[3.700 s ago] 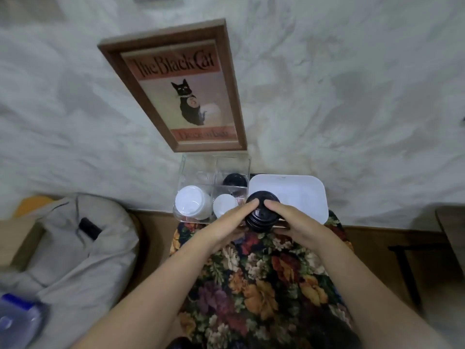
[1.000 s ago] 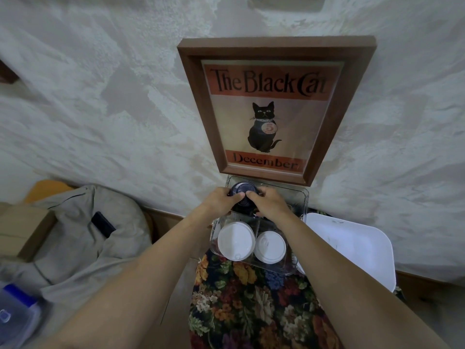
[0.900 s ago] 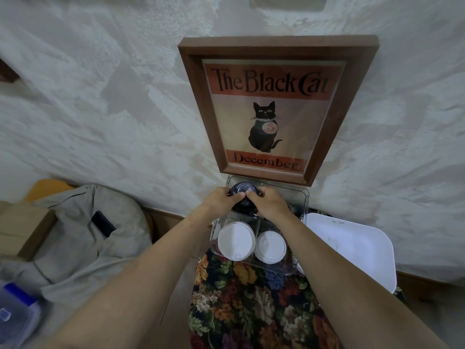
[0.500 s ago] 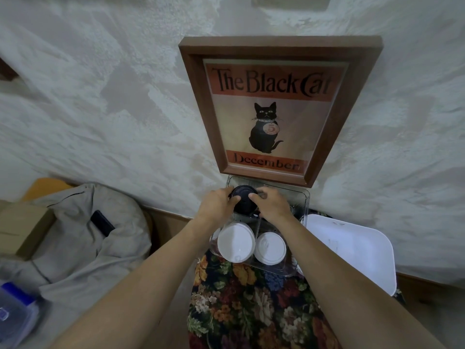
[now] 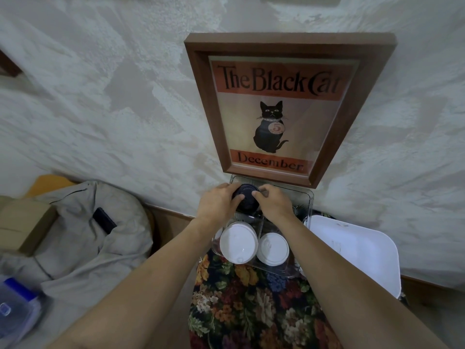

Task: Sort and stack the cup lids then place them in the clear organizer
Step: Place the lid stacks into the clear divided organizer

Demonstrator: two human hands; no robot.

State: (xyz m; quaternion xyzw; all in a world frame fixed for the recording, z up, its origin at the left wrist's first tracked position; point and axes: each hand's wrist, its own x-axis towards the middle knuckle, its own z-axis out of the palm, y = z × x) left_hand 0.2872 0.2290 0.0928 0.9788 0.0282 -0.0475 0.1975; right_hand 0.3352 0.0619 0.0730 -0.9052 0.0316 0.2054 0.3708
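The stack of round black plastic cup lids, held over the cloth a few seconds ago, is now at the far left compartment of the clear plastic organizer, behind the two white stacks. Over the last half second it has barely shifted.

The organizer stands on a dark floral tablecloth against a rough plastered wall, under a wood-framed "The Black Cat" poster. Its near compartments hold a larger stack of white lids and a smaller stack of white lids. A white rectangular tray lies just right of it; a grey fabric bag slumps to the left.

The left hand and the right hand flank the black stack, fingers curled round its rim and thumbs on its top.
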